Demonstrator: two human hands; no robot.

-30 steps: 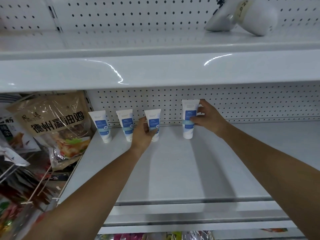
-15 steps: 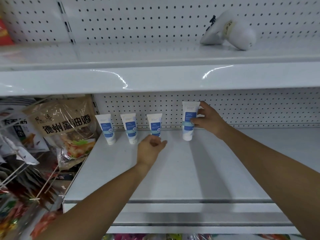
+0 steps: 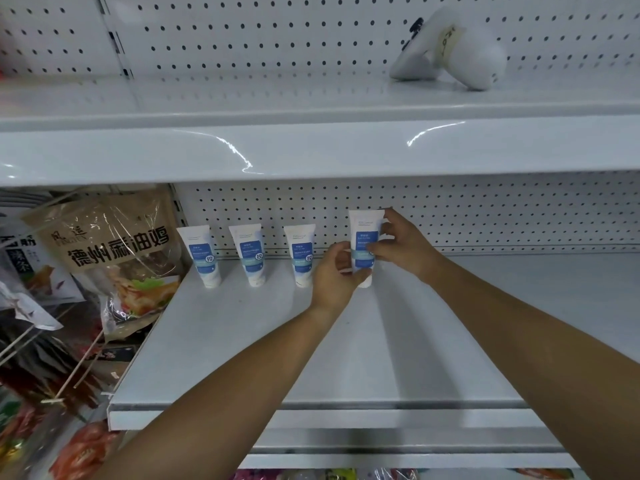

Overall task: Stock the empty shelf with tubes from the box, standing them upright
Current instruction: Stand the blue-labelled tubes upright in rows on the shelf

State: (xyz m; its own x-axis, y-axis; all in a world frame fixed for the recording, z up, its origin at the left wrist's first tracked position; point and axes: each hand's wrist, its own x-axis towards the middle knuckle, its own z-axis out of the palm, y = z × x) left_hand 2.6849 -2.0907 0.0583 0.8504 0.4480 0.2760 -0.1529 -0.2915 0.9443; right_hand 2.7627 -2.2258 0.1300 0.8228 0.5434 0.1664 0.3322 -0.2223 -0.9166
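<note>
Three white tubes with blue labels stand upright, cap down, along the back of the white shelf (image 3: 311, 358): a left tube (image 3: 201, 256), a middle tube (image 3: 250, 254) and a third tube (image 3: 302, 256). A taller fourth tube (image 3: 364, 237) stands to their right against the pegboard. My right hand (image 3: 403, 247) grips it from the right side. My left hand (image 3: 334, 277) holds its lower part from the left. The box of tubes is out of view.
An upper shelf (image 3: 311, 150) overhangs the working shelf, with a white handheld device (image 3: 453, 50) lying on it. Hanging snack bags (image 3: 110, 258) crowd the left edge of the shelf. Bare shelf surface stretches to the right of the tubes.
My left hand let go of the third tube, pulled back, then moved right onto the fourth tube. My right hand has stayed on that tube. The camera view tilted up slightly.
</note>
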